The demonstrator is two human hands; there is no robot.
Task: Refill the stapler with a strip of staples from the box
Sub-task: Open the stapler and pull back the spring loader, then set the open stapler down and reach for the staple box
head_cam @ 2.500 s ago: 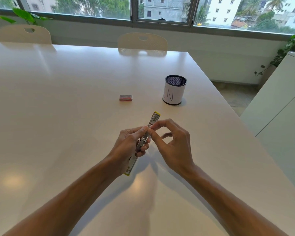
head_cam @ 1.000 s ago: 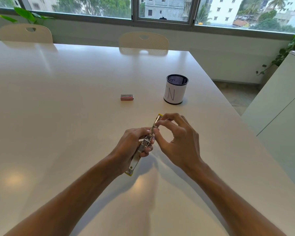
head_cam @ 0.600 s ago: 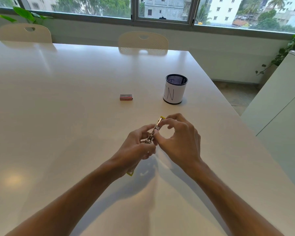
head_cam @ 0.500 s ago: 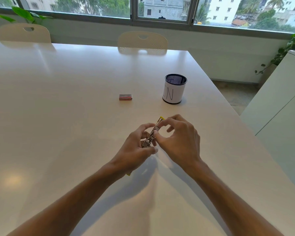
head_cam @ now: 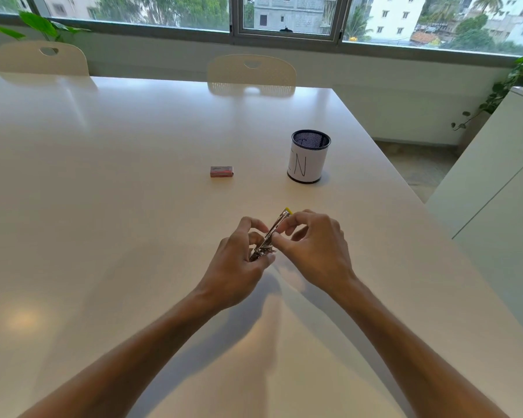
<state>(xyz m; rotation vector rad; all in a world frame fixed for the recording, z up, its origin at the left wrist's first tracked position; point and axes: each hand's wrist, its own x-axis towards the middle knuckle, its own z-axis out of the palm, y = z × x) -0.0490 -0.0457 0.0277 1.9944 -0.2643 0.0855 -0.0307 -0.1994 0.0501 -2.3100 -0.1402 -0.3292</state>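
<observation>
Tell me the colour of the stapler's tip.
Yellow, on the metal stapler, seen in the head view.

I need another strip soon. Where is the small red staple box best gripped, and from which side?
Judging by its pose, pinch the staple box across its two long sides, coming from above. It lies flat on the table, low and narrow, with clear space all round; the mesh pen cup stands well apart.

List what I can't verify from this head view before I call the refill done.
- Staple channel of the stapler: covered by the left hand and right hand; whether a strip is seated cannot be told.
- Right fingertips: whatever they pinch is too small to see.
- Staple box: print too small; contents hidden.
- Mesh cup: inside too dark.
</observation>
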